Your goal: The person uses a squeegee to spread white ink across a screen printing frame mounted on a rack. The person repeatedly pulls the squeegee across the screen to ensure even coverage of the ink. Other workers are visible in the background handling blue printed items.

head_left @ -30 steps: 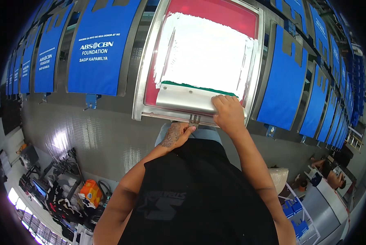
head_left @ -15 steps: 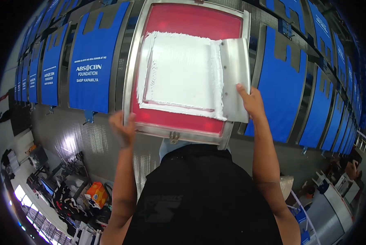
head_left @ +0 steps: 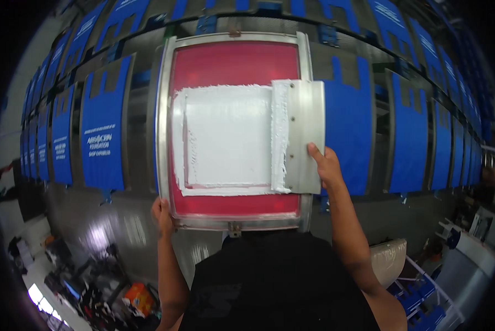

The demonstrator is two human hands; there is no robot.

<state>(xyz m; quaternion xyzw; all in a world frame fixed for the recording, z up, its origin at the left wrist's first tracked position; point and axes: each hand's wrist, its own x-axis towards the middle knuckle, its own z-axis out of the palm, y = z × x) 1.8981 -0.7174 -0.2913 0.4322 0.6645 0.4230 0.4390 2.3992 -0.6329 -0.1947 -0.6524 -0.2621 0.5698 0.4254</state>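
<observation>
A metal-framed printing screen with pink mesh fills the middle of the head view, a square of thick white ink spread over it. At its right side a wide metal squeegee stands lengthwise, a ridge of ink along its inner edge. My right hand grips the squeegee's outer edge, thumb on top. My left hand has its fingers closed on the screen frame's lower left corner; part of that grip is hidden.
Rows of boards with blue fabric bag pieces flank the screen and continue behind it. Lower left lie dark piled equipment and an orange package. A white rack with blue items and a padded seat are at lower right.
The squeegee has turned from across the screen's near edge to upright along its right side. My left hand has moved from the near middle latch to the left corner. The screen appears lower in view.
</observation>
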